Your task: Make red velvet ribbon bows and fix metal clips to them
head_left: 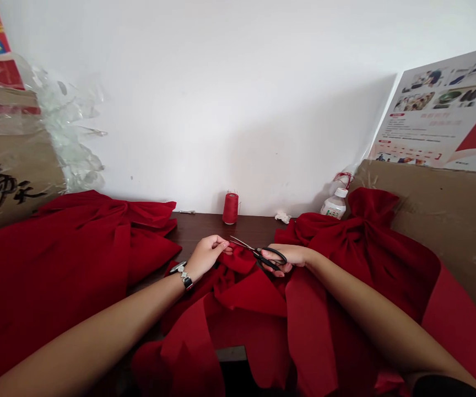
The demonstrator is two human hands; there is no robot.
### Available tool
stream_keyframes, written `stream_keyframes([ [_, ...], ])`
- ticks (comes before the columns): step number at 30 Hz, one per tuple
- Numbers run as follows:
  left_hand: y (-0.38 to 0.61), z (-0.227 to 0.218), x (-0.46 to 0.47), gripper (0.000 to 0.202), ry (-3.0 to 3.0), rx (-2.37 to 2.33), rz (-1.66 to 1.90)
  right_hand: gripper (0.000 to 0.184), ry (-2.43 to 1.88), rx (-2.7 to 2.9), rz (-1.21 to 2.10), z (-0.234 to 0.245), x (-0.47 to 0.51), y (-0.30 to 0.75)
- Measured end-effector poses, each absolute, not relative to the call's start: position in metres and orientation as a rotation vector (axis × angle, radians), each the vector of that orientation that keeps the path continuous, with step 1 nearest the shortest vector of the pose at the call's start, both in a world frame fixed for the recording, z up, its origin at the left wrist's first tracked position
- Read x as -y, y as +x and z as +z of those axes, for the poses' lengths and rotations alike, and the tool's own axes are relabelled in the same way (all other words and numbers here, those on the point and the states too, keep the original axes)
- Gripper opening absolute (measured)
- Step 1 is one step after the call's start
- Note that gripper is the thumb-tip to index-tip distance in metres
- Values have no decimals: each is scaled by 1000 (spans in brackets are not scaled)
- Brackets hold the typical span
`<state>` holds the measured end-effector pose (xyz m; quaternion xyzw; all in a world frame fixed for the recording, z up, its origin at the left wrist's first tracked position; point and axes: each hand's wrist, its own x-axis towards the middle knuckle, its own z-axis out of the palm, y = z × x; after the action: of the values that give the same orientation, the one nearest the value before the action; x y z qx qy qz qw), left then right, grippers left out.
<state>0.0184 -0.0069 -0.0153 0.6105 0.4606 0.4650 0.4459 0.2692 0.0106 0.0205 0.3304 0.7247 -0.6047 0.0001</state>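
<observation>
Your right hand (290, 258) grips black-handled scissors (271, 256) through the loops, steel blades slightly parted, tips just beside your left hand (206, 256), whose fingers curl closed on the red cloth (242, 292), matte and bunched in soft folds. Beyond lie the dark wooden tabletop (217, 229), a red thread cone (230, 208), a plastic bottle (335, 206), corrugated cardboard (436, 220) and a white wall (221, 110).
</observation>
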Motion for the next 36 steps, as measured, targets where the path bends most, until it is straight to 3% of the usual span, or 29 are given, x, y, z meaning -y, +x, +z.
stream_keyframes([
  [36,20,-15,7,21,1521,-1122,1112,69,1342,-2530,-1658,7,-7,229],
])
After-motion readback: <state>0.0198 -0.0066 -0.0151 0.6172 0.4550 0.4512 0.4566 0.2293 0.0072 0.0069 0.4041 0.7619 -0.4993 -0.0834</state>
